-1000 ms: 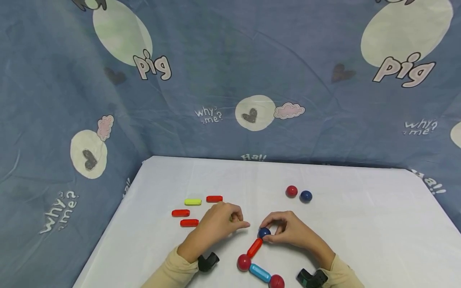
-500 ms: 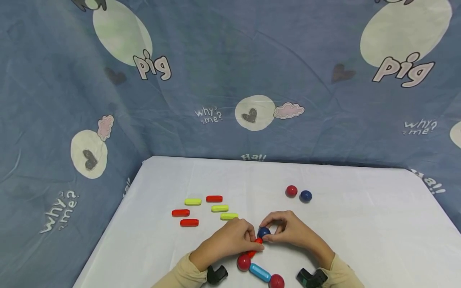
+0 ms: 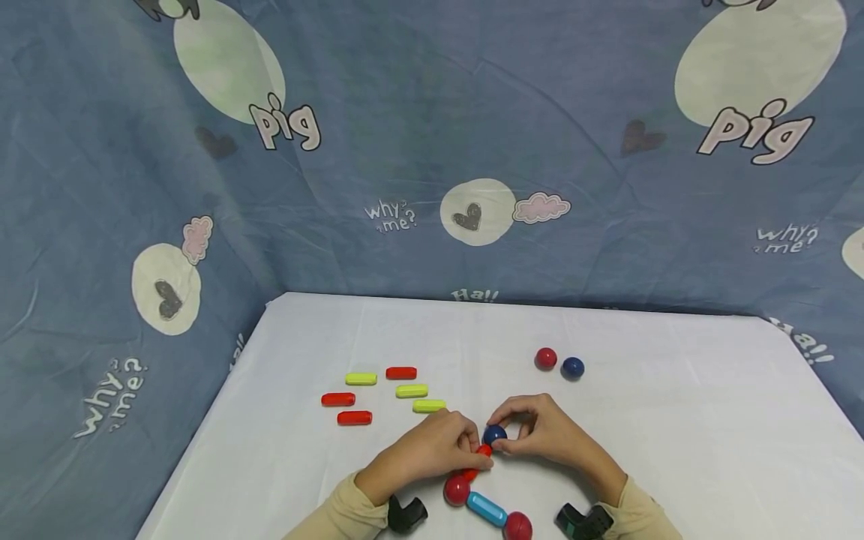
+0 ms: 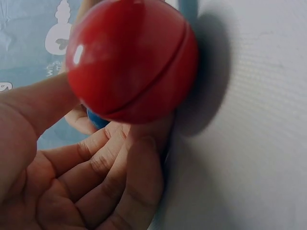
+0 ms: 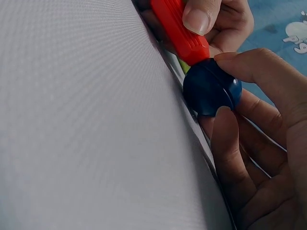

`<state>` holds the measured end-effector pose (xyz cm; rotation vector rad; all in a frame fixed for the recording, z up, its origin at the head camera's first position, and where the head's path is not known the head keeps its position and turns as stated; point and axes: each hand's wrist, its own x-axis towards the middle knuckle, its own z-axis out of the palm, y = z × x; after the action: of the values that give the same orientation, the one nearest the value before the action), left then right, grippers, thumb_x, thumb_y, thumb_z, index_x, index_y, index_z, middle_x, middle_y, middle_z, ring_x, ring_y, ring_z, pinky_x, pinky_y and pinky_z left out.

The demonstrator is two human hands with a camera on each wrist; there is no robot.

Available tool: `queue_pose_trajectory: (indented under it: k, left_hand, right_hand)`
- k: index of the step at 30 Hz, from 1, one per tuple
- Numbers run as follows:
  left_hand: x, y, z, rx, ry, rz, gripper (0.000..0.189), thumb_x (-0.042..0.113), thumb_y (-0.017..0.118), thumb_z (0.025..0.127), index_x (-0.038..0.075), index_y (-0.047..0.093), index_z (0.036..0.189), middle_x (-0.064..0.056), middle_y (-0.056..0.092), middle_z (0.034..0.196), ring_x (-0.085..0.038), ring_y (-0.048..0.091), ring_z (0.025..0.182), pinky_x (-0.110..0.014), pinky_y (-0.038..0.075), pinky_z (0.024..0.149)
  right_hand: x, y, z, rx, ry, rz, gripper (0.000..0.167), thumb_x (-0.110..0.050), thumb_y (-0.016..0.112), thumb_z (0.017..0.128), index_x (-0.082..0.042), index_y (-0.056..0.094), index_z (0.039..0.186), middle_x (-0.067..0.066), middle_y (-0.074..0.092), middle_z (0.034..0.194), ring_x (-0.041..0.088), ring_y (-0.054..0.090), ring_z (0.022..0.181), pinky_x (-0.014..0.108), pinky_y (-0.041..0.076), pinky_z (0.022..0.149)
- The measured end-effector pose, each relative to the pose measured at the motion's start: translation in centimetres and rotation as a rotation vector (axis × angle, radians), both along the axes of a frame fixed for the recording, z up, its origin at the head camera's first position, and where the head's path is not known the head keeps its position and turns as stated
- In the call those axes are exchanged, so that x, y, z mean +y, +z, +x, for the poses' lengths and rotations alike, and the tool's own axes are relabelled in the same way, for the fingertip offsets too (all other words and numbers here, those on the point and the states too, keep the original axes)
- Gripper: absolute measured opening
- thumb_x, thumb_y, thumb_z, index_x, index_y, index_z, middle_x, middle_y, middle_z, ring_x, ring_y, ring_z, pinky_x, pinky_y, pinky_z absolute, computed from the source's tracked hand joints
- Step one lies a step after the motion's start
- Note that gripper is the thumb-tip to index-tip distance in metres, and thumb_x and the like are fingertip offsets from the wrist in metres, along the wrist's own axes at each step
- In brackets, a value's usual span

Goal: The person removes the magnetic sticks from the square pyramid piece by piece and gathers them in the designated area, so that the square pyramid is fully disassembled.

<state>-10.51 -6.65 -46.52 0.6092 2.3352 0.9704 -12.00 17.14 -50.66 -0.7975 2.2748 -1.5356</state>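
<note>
My left hand (image 3: 435, 448) pinches a red rod (image 5: 180, 31) between thumb and fingers. One end of that rod meets a dark blue ball (image 5: 211, 88), which my right hand (image 3: 547, 429) holds between thumb and fingertips. At the rod's other end sits a red ball (image 3: 457, 490), large in the left wrist view and hiding the left fingertips there. From this ball a light blue rod (image 3: 487, 509) runs on to a second red ball (image 3: 517, 526) near the bottom of the head view. Together they form a bent chain lying on the white table.
Left of the hands lie loose yellow rods (image 3: 412, 391) and red rods (image 3: 354, 418). A spare red ball (image 3: 546, 358) and a spare blue ball (image 3: 573, 368) rest farther back on the white table (image 3: 675, 390). A printed blue cloth (image 3: 378, 112) hangs behind the table.
My left hand has come from the loose yellow rods, right and toward me, and now grips the red rod beside the blue ball. My right hand stays on the ball.
</note>
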Motion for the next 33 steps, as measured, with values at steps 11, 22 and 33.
queue_pose_trajectory:
  k: [11,22,33]
  left_hand:
    - [-0.4,0.1,-0.1,-0.017,-0.038,0.006,0.030,0.033,0.085,0.085,0.018,0.067,0.067,0.013,0.052,0.050,0.000,0.045,0.047,-0.016,0.030,0.050]
    - [-0.5,0.1,-0.2,-0.046,-0.043,0.024,0.031,0.034,0.085,0.085,0.019,0.066,0.066,0.012,0.052,0.051,-0.001,0.045,0.048,-0.016,0.030,0.051]
    - [-0.5,0.2,-0.1,-0.081,-0.028,0.037,0.031,0.032,0.084,0.086,0.018,0.065,0.066,0.010,0.052,0.051,-0.002,0.045,0.048,-0.017,0.030,0.051]
  right_hand:
    - [1.2,-0.1,-0.6,0.135,-0.101,0.004,0.025,-0.015,0.087,0.083,-0.016,0.078,0.106,0.002,0.078,0.101,0.004,0.065,0.084,0.023,0.054,0.056]
    - [3.8,1.4,-1.5,0.401,-0.294,0.061,0.031,-0.007,0.090,0.077,-0.014,0.079,0.105,0.004,0.079,0.100,0.002,0.069,0.089,0.022,0.054,0.056]
    - [5.2,2.6,-1.7,0.476,-0.395,0.274,0.037,-0.001,0.091,0.073,-0.008,0.078,0.107,0.009,0.078,0.109,0.024,0.072,0.095,0.026,0.057,0.061]
